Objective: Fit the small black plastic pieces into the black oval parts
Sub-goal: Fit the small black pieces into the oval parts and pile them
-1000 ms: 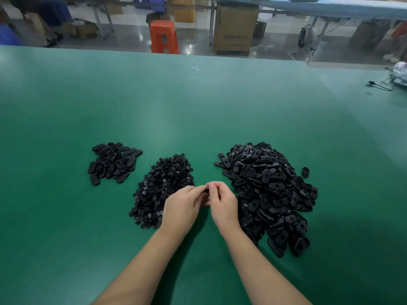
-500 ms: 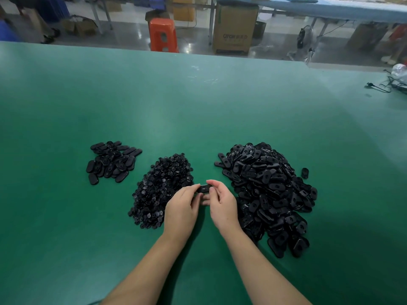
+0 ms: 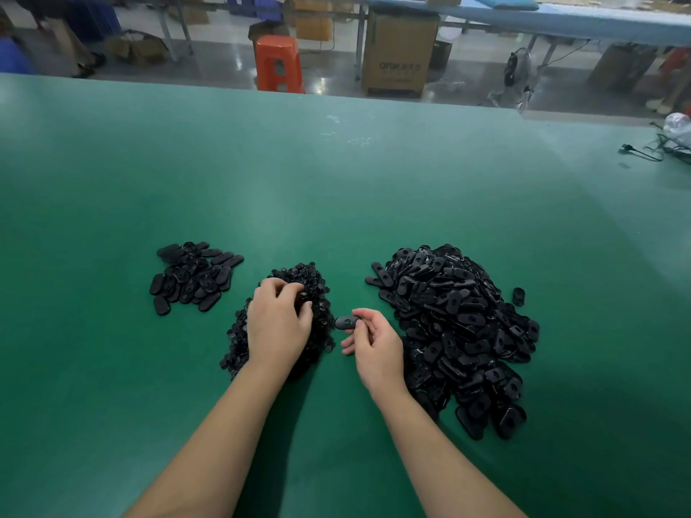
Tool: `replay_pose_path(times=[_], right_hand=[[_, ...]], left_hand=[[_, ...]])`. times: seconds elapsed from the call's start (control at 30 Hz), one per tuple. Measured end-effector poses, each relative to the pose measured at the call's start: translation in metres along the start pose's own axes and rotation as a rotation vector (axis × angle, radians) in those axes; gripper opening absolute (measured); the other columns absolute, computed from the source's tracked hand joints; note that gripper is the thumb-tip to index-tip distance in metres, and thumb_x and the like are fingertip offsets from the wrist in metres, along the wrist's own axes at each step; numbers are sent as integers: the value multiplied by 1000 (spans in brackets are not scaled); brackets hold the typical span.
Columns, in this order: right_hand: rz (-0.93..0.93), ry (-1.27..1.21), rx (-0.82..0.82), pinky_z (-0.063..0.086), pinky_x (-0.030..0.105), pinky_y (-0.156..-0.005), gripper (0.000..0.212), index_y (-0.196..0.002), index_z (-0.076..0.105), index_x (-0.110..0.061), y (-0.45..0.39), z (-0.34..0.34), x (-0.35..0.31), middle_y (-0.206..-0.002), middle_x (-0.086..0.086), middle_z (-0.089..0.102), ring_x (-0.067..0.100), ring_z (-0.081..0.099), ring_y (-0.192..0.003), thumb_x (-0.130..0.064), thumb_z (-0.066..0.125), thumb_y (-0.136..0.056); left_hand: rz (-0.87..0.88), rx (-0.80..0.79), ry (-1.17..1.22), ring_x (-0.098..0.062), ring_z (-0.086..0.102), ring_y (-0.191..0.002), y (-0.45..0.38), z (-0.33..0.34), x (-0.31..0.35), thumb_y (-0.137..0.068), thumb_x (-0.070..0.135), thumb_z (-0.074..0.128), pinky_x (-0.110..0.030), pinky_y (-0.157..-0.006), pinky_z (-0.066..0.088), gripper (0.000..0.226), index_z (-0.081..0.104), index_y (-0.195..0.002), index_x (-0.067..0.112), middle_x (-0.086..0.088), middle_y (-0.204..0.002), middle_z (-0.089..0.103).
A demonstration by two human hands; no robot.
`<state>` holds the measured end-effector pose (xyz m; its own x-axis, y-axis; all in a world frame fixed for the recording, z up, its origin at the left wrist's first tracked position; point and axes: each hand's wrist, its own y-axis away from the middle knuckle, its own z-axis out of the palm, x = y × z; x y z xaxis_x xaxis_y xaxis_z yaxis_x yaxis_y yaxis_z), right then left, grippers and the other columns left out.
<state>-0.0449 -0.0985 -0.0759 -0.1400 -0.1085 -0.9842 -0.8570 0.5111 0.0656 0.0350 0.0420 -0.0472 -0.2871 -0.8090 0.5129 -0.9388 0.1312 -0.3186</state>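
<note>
A heap of small black plastic pieces (image 3: 318,282) lies in the middle of the green table. My left hand (image 3: 278,323) lies on top of this heap with its fingers curled into the pieces; what it holds is hidden. My right hand (image 3: 374,343) pinches one black oval part (image 3: 347,322) between thumb and fingers, just right of the heap. A large pile of black oval parts (image 3: 456,327) spreads to the right of that hand. A smaller group of oval parts (image 3: 190,278) sits at the left.
One oval part (image 3: 518,296) lies alone right of the large pile. The green table (image 3: 336,173) stretches far ahead. A black cable (image 3: 643,153) and a plastic bag (image 3: 678,125) lie at the far right edge. Beyond stand an orange stool (image 3: 278,63) and a cardboard box (image 3: 398,54).
My hands, which worked together on one oval part, have separated. The left hand moved left onto the heap of small pieces. The right hand keeps the oval part.
</note>
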Motion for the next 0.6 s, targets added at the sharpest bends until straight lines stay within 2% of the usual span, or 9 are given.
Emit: replay_pose_path(times=[0.07,0.17,0.27,0.43,0.6], right_hand=[[-2,37,-21,62,40,-71,29,-99,61,-38,1,0,1,-83,-4,75,13,69,-63,-11,50,-103],[-6,66,-31,62,41,-71,29,-99,61,-39,1,0,1,-85,-5,76,13,69,-64,-13,50,-103],[-6,72,-36,62,39,-69,28,-100,61,-38,1,0,0,-87,-2,76,12,68,-64,-12,50,-103],[-21,87,-48,58,25,-61,29,-97,61,-39,3,0,-3,-89,-3,74,7,67,-63,-12,51,-103],[-20,97,-49,60,28,-62,29,-97,61,-39,3,0,-3,-88,-3,74,7,67,-62,-12,50,-103]], left_hand=[[-69,-97,-91,-30,55,-108,-7,-1,-8,-89,31,74,-44,-94,47,37,71,-121,14,-9,-114,59],[-77,-155,-111,-27,55,-106,-12,-1,-15,-92,34,71,-41,-91,46,30,72,-119,20,-5,-111,60],[-77,-153,-89,-25,56,-99,-12,-2,-16,-93,29,70,-39,-85,46,18,76,-108,21,-2,-104,61],[-52,-113,-33,-25,57,-91,-10,-5,-13,-92,24,73,-39,-77,50,9,77,-96,17,-1,-95,60],[-59,-124,-4,-21,59,-85,-10,-11,-10,-94,26,71,-37,-68,50,10,78,-95,20,3,-93,61]])
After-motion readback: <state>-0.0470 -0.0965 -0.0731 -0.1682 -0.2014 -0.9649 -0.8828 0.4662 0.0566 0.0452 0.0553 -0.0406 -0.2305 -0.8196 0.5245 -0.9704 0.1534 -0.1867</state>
